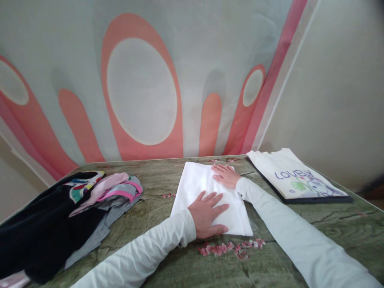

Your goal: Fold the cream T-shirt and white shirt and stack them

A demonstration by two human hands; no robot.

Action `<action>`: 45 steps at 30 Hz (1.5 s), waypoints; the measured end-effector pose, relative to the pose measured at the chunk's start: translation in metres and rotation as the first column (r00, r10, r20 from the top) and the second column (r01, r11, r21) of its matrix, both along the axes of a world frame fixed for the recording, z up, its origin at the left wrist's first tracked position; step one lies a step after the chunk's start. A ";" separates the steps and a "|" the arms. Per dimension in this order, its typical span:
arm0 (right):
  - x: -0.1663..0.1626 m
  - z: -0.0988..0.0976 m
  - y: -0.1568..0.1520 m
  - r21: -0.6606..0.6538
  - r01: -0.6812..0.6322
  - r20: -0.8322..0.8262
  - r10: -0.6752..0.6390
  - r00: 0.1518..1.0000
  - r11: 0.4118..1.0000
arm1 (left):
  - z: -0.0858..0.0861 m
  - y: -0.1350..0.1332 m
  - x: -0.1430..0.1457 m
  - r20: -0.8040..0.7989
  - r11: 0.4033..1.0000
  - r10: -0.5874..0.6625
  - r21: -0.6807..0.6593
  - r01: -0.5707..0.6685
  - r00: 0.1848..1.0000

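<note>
A white piece of cloth [192, 184], folded into a flat rectangle, lies in the middle of the table. My left hand [208, 215] rests on its near part, palm down with the fingers spread. Farther back, my right hand [225, 175] lies flat across the cloth's far right edge, fingers stretched out. Neither hand grips anything. What kind of garment or textile the white cloth is, I cannot tell.
On the left is a loose heap of clothes [39, 216] in black, grey and pink. At the right back, a folded white shirt [288, 170] printed "LOVELY" lies on something dark. The wood-patterned table [156, 236] meets a patterned backdrop [192, 60].
</note>
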State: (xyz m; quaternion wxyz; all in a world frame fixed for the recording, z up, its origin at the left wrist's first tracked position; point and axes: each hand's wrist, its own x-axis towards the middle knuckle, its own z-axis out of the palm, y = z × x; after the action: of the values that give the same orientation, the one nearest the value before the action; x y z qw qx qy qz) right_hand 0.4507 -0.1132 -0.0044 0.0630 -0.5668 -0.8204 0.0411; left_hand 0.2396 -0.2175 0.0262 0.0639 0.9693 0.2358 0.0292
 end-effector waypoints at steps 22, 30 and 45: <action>-0.005 -0.006 -0.037 0.061 0.029 0.039 -0.031 0.999 0.998 | -0.018 0.005 -0.110 0.068 0.918 0.376 0.107 -0.382 0.924; -0.009 0.006 -0.089 0.107 0.040 -0.013 -0.039 0.999 0.993 | -0.010 -0.014 -0.114 0.280 0.924 0.298 0.154 -0.349 0.912; -0.023 0.007 -0.158 0.151 -0.286 -0.082 0.300 0.950 0.946 | 0.001 -0.013 -0.122 0.173 0.938 0.207 0.246 -0.246 0.963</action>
State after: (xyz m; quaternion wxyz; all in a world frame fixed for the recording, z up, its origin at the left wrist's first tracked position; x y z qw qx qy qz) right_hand 0.4275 -0.2716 0.0024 0.1375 -0.4298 -0.8921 0.0228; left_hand 0.1178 -0.2305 0.0267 -0.0533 0.9307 0.3347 0.1378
